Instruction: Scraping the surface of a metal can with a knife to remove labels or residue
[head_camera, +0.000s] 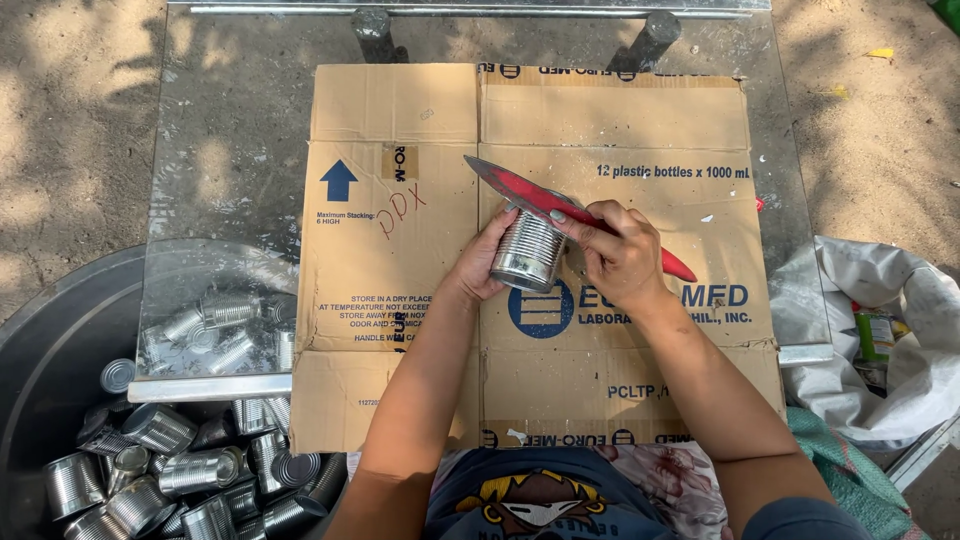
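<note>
knife (520, 190) handle hidden in right hand (622, 255).

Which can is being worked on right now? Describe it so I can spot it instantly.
Find the flattened cardboard lying on the glass table. Near its middle, the left hand steadies one ribbed silver can while the right hand holds a red-handled knife at its top. Every other can lies in the dark tub at lower left.

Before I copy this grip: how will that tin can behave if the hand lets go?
The tin can is round-sided and held tilted on the flat cardboard, so it would probably roll. It looks open and empty, so likely light. Its ribbed, shiny metal seems stiff but could slip under the left hand.
</note>
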